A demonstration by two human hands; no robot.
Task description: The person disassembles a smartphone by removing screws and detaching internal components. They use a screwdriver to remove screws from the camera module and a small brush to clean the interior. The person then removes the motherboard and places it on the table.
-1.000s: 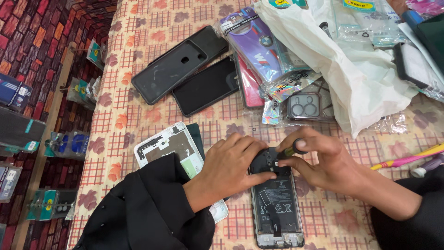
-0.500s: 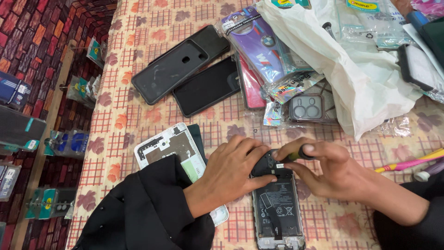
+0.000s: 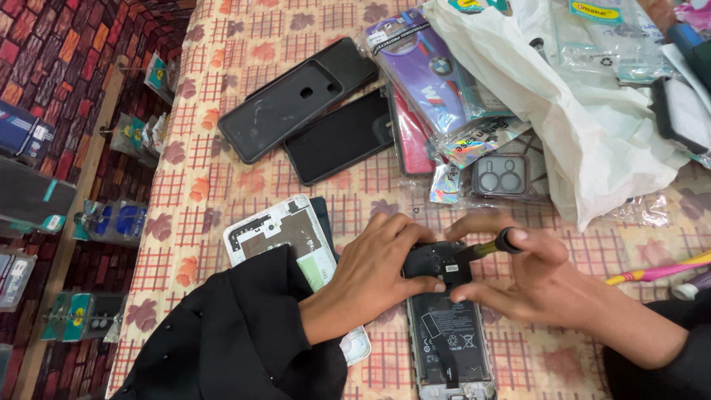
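Fingers (image 3: 415, 259) of the left hand (image 3: 374, 270) clasp the opened phone (image 3: 444, 326); right hand (image 3: 541, 285) pinches a screwdriver (image 3: 489, 248).

The tablecloth (image 3: 222, 185) is cream-yellow with a red grid of thin lines and dull red flowers. The opened phone (image 3: 448, 333) is black inside, with a dark grey battery and a silver frame. The screwdriver (image 3: 489, 248) has a yellow-green shaft and a black cap. The sleeve (image 3: 237, 333) is plain black. The phone back panel (image 3: 285, 237) is white with a brown middle. Two phone cases (image 3: 296, 107) are matte black. The plastic bag (image 3: 585, 111) is white. One packet (image 3: 426, 67) is purple. The floor (image 3: 52, 67) has red and dark brick-like tiles.
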